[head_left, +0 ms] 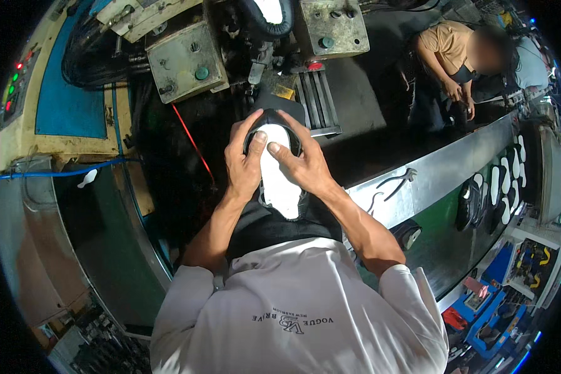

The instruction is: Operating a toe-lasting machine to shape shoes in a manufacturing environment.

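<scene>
Nearest to me: white shirt [305, 311], both forearms coming up from it toward frame centre. Btwn the hands sits a black shoe upper on its last [279, 181], sole side up, white insole board facing the cam, toe end pointing away from me, heel end toward the chest over a black apron [262, 227].

Left hand [243, 163] wraps the shoe's left edge near the toe, fingers curled round the rim, thumb lying on the white board. It's gripping the shoe. Right hand [302, 163] comes in from the right, fingers spread over the toe area, index and thumb pressing on the white board and the black rim; closed on the shoe too, not hanging loose. The two hands touch or nearly touch at the toe; shoe is pinned btwn them, resting against my front.

Just past the toe: the machine's [187, 62] dark head w/ a ribbed metal block [318, 103], grey boxes w/ green knobs above. The shoe's tip is right at it; can't tell if they touch, view's too dark there.

To the right, a metal-edged bench [442, 168] w/ pliers [400, 181] lying on it, well apart from the hands. Farther right, a row of black shoes w/ white soles [498, 187]. Far top right, another person [455, 56] bent over their own work. Far left, a control panel w/ red and green lights [14, 84].
</scene>
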`<control>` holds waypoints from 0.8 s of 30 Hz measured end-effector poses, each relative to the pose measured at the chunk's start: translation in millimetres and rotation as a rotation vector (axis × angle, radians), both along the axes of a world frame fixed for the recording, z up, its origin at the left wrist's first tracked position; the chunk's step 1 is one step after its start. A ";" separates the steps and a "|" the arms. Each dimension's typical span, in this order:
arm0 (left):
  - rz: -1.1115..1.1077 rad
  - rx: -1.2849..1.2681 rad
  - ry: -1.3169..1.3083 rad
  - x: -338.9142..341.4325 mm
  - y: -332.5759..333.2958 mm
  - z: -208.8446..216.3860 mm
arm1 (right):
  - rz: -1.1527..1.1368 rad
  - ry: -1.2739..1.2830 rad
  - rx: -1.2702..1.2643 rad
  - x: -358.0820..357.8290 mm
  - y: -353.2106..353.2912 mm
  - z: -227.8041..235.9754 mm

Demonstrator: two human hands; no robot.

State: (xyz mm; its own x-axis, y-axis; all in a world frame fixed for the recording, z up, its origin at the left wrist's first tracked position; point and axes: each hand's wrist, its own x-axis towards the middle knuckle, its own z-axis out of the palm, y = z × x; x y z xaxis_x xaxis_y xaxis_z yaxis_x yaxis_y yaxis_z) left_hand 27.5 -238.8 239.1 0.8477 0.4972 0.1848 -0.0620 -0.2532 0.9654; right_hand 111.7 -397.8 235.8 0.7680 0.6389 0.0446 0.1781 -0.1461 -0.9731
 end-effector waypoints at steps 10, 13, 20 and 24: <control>0.109 -0.017 0.129 19.7 1.9 -14.8 | -0.033 0.106 -0.062 10.1 13.7 -8.2; -0.005 -0.272 0.074 18.9 17.0 -17.6 | 0.154 0.399 0.089 25.8 -7.5 -12.5; -0.248 -0.716 0.027 15.8 22.1 -28.2 | 0.323 0.583 0.219 63.3 -26.8 -32.1; -0.230 -0.586 0.017 22.2 17.9 -28.5 | 0.345 0.354 0.145 66.3 -21.8 -21.8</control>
